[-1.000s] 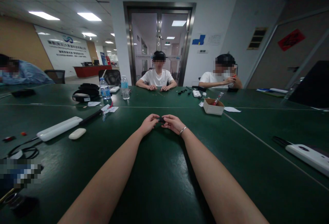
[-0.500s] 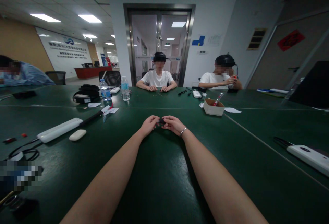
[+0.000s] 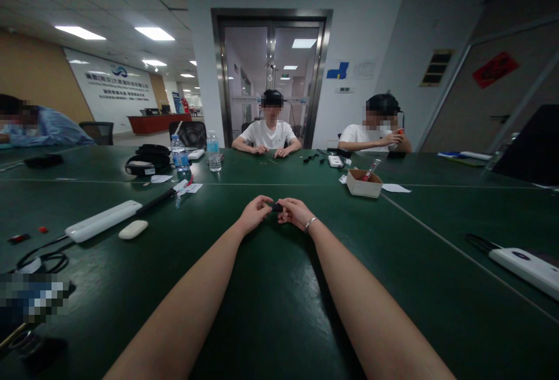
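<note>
The black piece [image 3: 276, 207] is located between the two hands, in front of the person, over the middle of the green table [image 3: 266, 322]; it is small, and whether it touches the table surface cannot be told. Its longer axis seems to run across, from left to right, so that one end points to each hand. The left hand [image 3: 254, 215] has the tips of thumb and forefinger at the left end, in what looks like a light pinch; the right hand [image 3: 297, 213], with a bracelet [image 3: 310, 224] at the wrist, grasps the right end, and its fingers hide a part of it. Neither hand is clearly nearer, but the right one covers rather more of the piece. Both forearms come in from the near side and form a wedge, the fingertips almost meeting at its point. About the edges: a pale seam [image 3: 244, 184] crosses the table just beyond the hands, and the open box [image 3: 364, 190] stands past it to the right, well apart from the right hand. On the left, the white oval [image 3: 133, 229] and the long white bar [image 3: 103, 221] lie well apart from the left hand, and a person [image 3: 271, 135] sits at the far edge
</note>
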Motion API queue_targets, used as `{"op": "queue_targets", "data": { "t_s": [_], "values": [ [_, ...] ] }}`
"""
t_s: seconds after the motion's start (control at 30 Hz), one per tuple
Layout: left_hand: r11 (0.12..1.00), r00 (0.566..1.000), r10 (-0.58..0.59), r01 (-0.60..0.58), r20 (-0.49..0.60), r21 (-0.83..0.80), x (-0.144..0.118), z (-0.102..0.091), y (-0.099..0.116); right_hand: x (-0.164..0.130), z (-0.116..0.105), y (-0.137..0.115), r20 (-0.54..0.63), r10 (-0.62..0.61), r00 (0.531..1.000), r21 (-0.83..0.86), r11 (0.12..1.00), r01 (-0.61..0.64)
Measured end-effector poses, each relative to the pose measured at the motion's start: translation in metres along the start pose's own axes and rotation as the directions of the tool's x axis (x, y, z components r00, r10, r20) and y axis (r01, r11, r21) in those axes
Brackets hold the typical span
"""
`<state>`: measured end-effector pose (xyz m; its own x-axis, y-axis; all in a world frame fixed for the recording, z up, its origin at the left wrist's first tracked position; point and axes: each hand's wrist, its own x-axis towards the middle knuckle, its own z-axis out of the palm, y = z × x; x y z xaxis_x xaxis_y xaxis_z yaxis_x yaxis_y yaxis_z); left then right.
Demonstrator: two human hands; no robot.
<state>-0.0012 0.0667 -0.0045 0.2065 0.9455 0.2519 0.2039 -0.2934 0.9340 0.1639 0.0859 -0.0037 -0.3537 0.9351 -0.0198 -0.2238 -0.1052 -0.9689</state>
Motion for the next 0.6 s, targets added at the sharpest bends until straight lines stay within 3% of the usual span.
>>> {"op": "queue_targets", "data": {
  "t_s": [0.17, 0.33, 0.43, 0.53, 0.6],
  "values": [
    [0.998, 1.000, 0.026, -0.026, -0.003, -0.053, 0.000, -0.002, 0.001, 0.000, 0.005, -0.002, -0.023, 0.005, 1.000, -0.219, 0.976, -0.010],
    [0.997, 0.999, 0.028, -0.030, -0.036, -0.075, 0.000, -0.003, 0.000, -0.008, 0.000, -0.010, 0.159, -0.024, 0.987, -0.082, 0.996, 0.037],
    [0.996, 0.998, 0.042, -0.045, -0.037, -0.078, 0.001, -0.003, 0.000, -0.008, 0.000, -0.011, 0.138, 0.005, 0.990, -0.072, 0.997, 0.005],
    [0.995, 0.998, 0.050, -0.053, -0.036, -0.084, 0.001, -0.002, 0.001, -0.004, 0.003, -0.010, 0.092, 0.094, 0.991, -0.179, 0.981, -0.077],
    [0.995, 0.998, 0.048, -0.051, -0.043, -0.082, 0.001, -0.002, 0.001, -0.004, 0.004, -0.009, 0.083, 0.088, 0.993, -0.211, 0.975, -0.069]
  ]
}}
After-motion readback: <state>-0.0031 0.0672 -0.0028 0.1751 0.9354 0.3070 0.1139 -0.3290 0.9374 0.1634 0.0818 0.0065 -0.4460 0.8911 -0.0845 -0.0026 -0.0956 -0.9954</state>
